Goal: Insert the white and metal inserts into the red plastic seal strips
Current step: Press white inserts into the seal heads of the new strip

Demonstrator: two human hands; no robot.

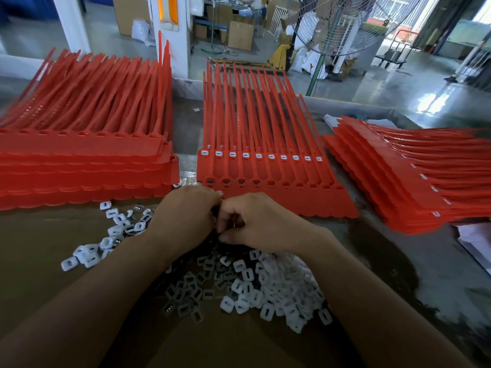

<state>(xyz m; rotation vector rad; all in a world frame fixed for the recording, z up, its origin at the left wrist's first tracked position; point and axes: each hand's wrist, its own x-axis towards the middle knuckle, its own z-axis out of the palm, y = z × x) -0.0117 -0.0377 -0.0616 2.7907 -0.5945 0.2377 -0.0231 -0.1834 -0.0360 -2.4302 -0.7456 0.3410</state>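
Note:
A sheet of joined red seal strips (268, 166) lies on the table straight ahead, tails pointing away. Its upper row of sockets holds white inserts (259, 155); the lower row holds metal-looking inserts only in the left few sockets (225, 181). My left hand (186, 216) and right hand (255, 221) meet fingertip to fingertip just below the sheet's near edge, fingers curled together over something small that I cannot make out. A heap of loose white and metal inserts (252, 285) lies under and in front of my wrists.
A tall stack of red strip sheets (85, 166) stands at the left, another fanned stack (414, 181) at the right. Scattered inserts (106, 240) lie on brown cardboard at left. A standing fan (340, 25) and boxes are beyond the table's far edge.

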